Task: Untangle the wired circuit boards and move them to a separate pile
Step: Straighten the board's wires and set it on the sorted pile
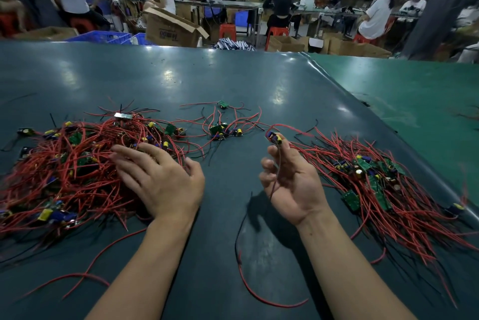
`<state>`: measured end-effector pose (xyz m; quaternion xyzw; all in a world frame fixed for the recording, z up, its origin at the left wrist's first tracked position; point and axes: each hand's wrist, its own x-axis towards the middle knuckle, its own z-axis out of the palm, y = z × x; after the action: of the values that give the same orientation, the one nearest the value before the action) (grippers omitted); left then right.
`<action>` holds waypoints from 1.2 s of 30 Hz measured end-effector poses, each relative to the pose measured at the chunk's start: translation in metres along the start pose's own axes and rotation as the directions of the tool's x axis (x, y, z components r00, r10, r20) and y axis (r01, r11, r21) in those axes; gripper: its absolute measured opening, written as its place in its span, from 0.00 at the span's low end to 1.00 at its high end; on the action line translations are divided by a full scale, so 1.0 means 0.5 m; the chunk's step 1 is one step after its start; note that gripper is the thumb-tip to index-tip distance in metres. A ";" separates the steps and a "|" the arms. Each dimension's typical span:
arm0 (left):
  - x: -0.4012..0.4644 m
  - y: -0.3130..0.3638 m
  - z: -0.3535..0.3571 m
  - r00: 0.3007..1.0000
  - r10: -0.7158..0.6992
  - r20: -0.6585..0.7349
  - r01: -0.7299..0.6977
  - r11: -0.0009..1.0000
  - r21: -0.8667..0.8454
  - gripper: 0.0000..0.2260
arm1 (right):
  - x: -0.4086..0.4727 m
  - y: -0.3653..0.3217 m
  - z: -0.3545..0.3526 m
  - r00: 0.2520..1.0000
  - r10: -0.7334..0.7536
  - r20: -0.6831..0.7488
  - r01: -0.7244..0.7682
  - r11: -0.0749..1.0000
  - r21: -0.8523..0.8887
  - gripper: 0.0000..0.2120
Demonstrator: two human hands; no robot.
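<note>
A big tangled heap (67, 172) of small green circuit boards with red and black wires lies at the left of the dark table (233, 81). My left hand (160, 177) rests palm down on the heap's right edge, fingers spread. My right hand (290, 180) is raised, palm toward me, pinching one small board (274, 137) at its fingertips; that board's red and black wires hang down past the palm to the table. A second, looser pile (383, 185) of boards and wires spreads at the right, just beside my right hand.
A few loose boards with wires (220, 129) lie at mid-table beyond my hands. Stray red wires (259, 293) trail near the front edge. A green table (414, 102) adjoins at the right. Behind are cardboard boxes, blue crates, red stools and seated people.
</note>
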<state>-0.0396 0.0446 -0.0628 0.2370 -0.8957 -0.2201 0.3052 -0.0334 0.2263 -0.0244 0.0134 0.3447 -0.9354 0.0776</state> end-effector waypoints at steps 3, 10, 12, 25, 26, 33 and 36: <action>-0.006 0.001 0.004 0.986 0.163 -0.016 -0.161 0.983 0.087 0.31 | 0.001 0.011 0.003 1.000 -0.022 -0.012 0.020 0.992 -0.124 0.06; -0.013 0.018 -0.013 0.903 0.423 -0.073 -0.425 0.858 -0.287 0.23 | 0.004 0.020 0.007 0.986 -0.158 -0.051 0.139 0.953 -0.269 0.07; -0.018 0.026 -0.013 0.839 0.535 -0.102 -0.531 0.762 -0.372 0.21 | 0.000 0.030 0.012 0.988 -0.154 -0.010 0.143 0.936 -0.320 0.08; -0.034 0.030 -0.023 0.788 0.611 0.076 -0.352 0.548 -0.758 0.21 | -0.002 0.055 0.013 0.975 -0.222 0.032 0.208 0.841 -0.500 0.08; -0.034 0.031 -0.023 0.795 0.601 0.084 -0.333 0.547 -0.768 0.21 | -0.002 0.055 0.011 0.971 -0.236 0.033 0.216 0.815 -0.538 0.08; -0.033 0.038 -0.024 0.897 0.431 0.100 -0.154 0.517 -0.842 0.07 | -0.006 0.057 0.012 0.972 -0.227 0.057 0.218 0.788 -0.576 0.07; -0.035 0.036 -0.024 0.830 0.544 0.125 -0.219 0.523 -0.824 0.16 | -0.007 0.054 0.012 0.973 -0.229 0.039 0.212 0.810 -0.547 0.06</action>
<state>-0.0249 0.0658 -0.0523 -0.1722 -0.7778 -0.5527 0.2446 -0.0255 0.2029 -0.0369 -0.0359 0.5977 -0.8001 -0.0358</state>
